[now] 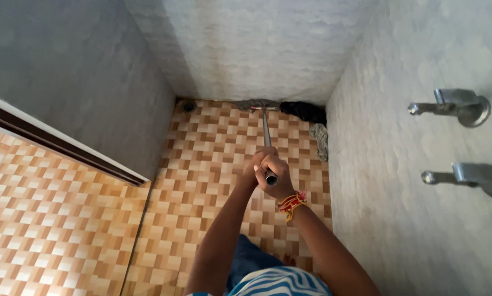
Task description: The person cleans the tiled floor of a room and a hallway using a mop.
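Both hands wrapped on top end of metal mop handle (267, 137), frame centre: right hand (276, 174) closed over tip, left hand (252, 174) closed just below, partly hidden. Mop head (257, 104) at 12 o'clock against back wall, flat on checkered floor (213, 159). Shaft likely stiff, light, slick; head probably soft, wet, draggy. Dark rag (306, 112) at 1 o'clock; taps (460, 107) at 3.

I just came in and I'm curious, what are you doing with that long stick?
A person grips a mop handle with both hands, the right hand uppermost and the left hand beside it. The mop head sits on the checked floor against the far wall, near a dark cloth and a drain. Two taps stick out of the right wall.
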